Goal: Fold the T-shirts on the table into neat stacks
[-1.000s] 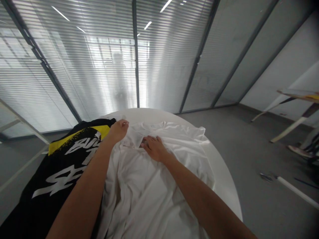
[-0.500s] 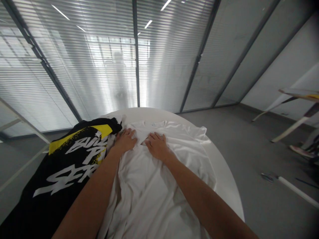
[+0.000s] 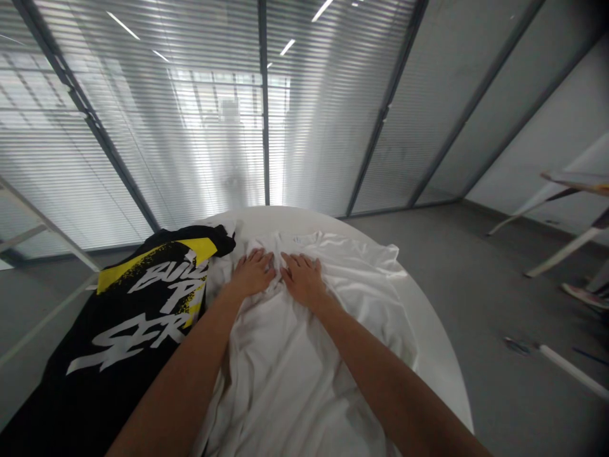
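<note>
Released, fingers loosely spread: our left hand [image 3: 254, 271] and our right hand [image 3: 303, 279], both laid palm-down, side by side, on one white T-shirt [image 3: 295, 374]. We list that garment as spread out, wrinkled, collar end away from us, on one round white table [image 3: 438, 349]. Just to its left we enter one black T-shirt [image 3: 137, 304], printed in yellow and white. Farther off we record grey floor [image 3: 428, 254], then glass partition panels with horizontal blinds [image 3: 323, 139].
</note>
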{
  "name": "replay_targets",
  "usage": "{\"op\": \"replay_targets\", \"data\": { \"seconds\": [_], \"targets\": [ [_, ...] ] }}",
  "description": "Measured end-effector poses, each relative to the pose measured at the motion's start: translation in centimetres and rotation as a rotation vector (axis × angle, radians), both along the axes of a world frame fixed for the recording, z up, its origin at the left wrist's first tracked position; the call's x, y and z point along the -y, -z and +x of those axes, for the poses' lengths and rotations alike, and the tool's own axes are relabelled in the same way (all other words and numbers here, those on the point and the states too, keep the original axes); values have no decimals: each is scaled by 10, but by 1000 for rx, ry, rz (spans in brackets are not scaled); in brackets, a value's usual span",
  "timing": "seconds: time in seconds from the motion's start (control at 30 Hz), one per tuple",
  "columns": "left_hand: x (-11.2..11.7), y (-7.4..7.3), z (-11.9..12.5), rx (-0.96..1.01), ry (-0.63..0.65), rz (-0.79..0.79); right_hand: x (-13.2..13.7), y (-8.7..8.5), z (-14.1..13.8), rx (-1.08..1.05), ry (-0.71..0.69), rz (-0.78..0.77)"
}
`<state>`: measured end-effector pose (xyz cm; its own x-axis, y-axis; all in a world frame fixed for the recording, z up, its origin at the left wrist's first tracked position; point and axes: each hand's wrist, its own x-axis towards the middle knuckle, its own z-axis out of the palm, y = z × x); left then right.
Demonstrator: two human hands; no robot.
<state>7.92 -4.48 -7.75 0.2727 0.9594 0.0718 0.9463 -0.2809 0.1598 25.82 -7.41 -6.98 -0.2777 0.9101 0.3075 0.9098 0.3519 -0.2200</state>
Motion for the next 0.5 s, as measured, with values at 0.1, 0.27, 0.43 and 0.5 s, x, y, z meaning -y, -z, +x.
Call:
{"op": "replay_targets", "data": {
  "seconds": [0.1, 0.27, 0.43, 0.5],
  "targets": [
    [-4, -5, -16, 20, -40, 5, 0, -2, 0, -4, -22, 47],
    [-13, -23, -33, 101, -160, 148, 2, -5, 0, 27, -2, 12],
    [-35, -24, -38, 97, -167, 169, 5, -6, -1, 60, 35, -26],
    [-43, -19, -38, 70, -117, 138, 5, -6, -1, 50, 35, -20]
  ]
}}
